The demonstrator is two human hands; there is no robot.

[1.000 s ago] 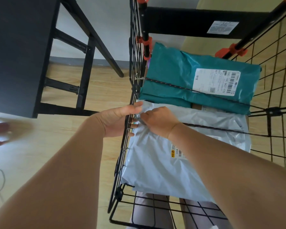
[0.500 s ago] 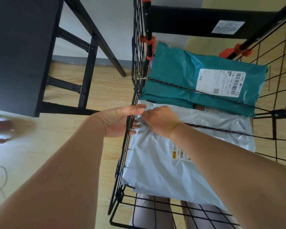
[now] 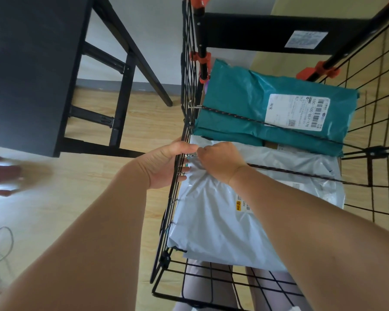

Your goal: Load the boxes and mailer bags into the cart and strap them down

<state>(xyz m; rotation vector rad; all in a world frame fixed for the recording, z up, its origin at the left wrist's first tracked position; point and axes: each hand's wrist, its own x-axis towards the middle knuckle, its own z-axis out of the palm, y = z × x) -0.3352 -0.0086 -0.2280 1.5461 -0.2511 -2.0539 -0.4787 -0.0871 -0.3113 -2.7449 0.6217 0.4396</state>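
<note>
Pinching the metal hook end of the near cord (image 3: 301,173), the right grip (image 3: 220,162) sits inside the cart (image 3: 184,86) at mid-frame, tight against its left wire wall. The left grip (image 3: 164,164) is clenched on that same wall from outside, fingers curled round the wires. The near cord is thin, dark and flecked, and runs taut from the right grip across to the right wall, over a pale grey bag (image 3: 218,225). The grey bag is glossy and wrinkled, fills the lower half of the cart and carries a small yellow-marked label partly hidden by the right forearm. Above it in the frame lies a teal bag (image 3: 240,97) with a white barcode label (image 3: 298,112), crossed by a far cord (image 3: 245,118) hooked onto the left wall. A sliver of brown cardboard (image 3: 271,144) shows between the two bags. Orange clips (image 3: 200,58) hold the wire walls to the black posts. A black counter (image 3: 32,63) fills the upper left.
</note>
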